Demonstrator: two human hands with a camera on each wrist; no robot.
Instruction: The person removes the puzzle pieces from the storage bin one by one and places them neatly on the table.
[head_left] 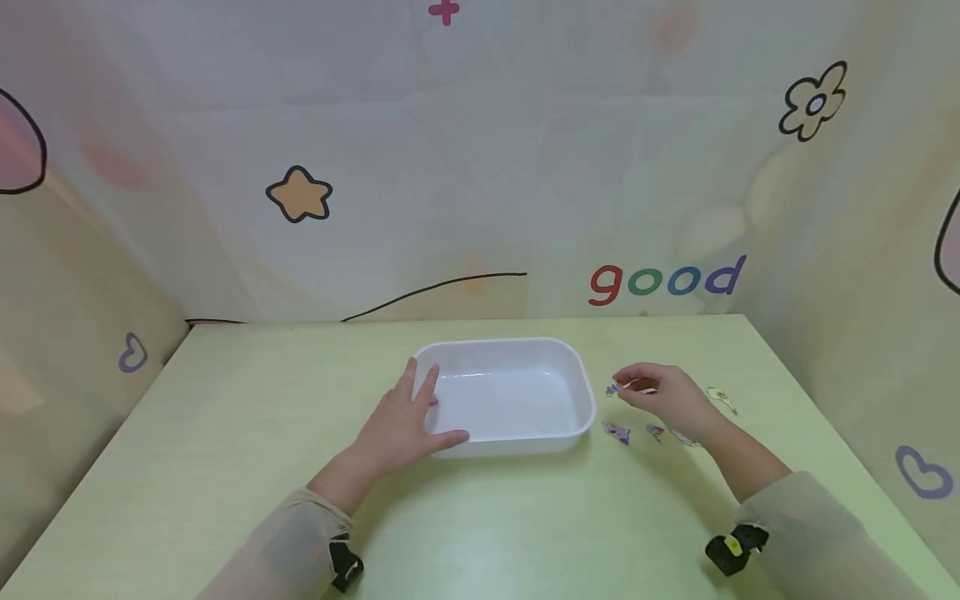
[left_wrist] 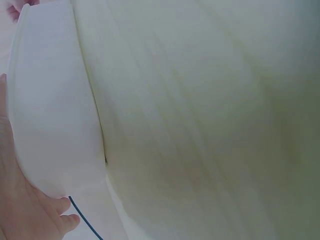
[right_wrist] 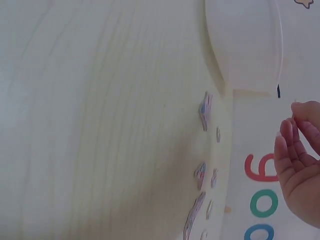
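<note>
My left hand [head_left: 397,425] rests spread over the left end of a white rectangular tray [head_left: 517,443], thumb across its front rim and one finger reaching inside. A small pink piece [head_left: 432,401] lies in the tray beside those fingers. To the right of the tray, my right hand [right_wrist: 302,160] pinches a thin, small piece [right_wrist: 295,102] between thumb and fingertip, seen edge-on. A small purple cutout [head_left: 612,390] lies near those fingertips in the head view. Nearer the front are a pink-purple cutout [head_left: 617,432] and a smaller colourful one [head_left: 656,432].
A pale yellow cutout [head_left: 722,400] lies right of my right hand, and another piece [head_left: 684,437] is partly behind the wrist. Printed cloth walls [head_left: 480,192] enclose the pale table [head_left: 255,433] at the back and both sides.
</note>
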